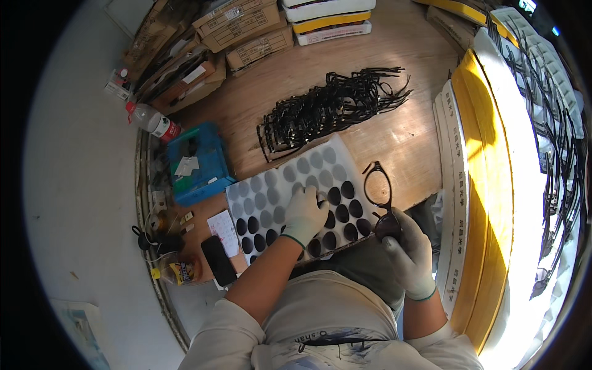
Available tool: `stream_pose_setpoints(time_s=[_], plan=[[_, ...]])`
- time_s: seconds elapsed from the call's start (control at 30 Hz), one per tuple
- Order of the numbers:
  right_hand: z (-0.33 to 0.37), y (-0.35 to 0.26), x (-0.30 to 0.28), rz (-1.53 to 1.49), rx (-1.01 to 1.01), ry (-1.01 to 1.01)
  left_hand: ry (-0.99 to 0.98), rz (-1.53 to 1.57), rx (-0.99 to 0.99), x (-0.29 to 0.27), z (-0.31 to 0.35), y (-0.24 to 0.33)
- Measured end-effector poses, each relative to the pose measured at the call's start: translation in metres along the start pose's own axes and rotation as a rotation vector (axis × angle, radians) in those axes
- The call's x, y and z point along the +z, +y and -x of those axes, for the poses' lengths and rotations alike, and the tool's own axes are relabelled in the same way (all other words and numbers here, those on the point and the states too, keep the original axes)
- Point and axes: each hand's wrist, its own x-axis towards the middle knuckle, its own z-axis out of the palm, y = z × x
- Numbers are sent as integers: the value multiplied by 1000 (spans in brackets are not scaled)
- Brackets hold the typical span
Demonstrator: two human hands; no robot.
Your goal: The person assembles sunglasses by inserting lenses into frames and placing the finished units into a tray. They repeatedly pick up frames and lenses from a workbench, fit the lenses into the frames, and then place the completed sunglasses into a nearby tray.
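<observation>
My left hand (306, 216), in a white glove, reaches over a white sheet of round lenses (256, 184). Its fingers are bent around a dark lens (321, 198) in the sheet; I cannot tell whether the lens is lifted. Dark lenses fill the near rows, while the far ones look grey under a translucent cover. At the sheet's right edge my gloved right hand (409, 254) grips a black eyeglass frame (377, 185). The rim nearest that hand holds a dark lens (387, 227); through the farther rim the wooden table shows.
A pile of black eyeglass frames (327, 108) lies behind the sheet. Left are a blue plastic box (213, 163), a phone (218, 260) and bottles (148, 119). Cardboard boxes (240, 28) stand at the back; stacked white and yellow trays (484, 185) wall off the right.
</observation>
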Motion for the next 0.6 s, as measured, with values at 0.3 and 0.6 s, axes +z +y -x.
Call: stream_pose_setpoints(time_s=[0.3,0.6], plan=[[15,3,29,274,-104,-297,-314,1318,128,-92,106,4],[11,9,72,121,3,-529,-102,1511,114,-99,149,-14]])
